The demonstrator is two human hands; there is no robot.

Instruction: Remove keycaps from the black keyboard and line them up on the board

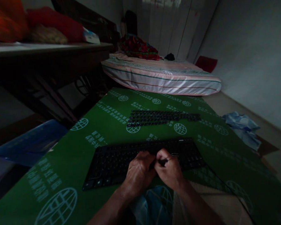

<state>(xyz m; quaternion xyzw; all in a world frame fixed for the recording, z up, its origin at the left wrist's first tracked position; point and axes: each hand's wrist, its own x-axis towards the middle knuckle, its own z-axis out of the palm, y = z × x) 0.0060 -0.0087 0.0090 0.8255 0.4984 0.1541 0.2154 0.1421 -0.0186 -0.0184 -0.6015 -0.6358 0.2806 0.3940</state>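
Observation:
A black keyboard [112,159] lies on the green printed board, and most of its middle seems to lack keycaps, though dim light hides detail. Over its front middle part, my left hand [140,170] is closed with its fingers curled down. Touching or almost touching it, my right hand [170,170] is closed in a pinch. Something small and dark shows between the right fingers, too dim to name. What the left fingertips hold, if anything, is hidden. Beyond the keyboard, loose black keycaps [150,117] are laid out in several rows.
The green board [84,153] has white globe prints. A cable [221,181] runs from the keyboard toward the lower right. Cloths [154,203] lie nearest me. A bed [164,78] stands behind, a table [49,50] with bags at left, and blue-white fabric [242,126] at right.

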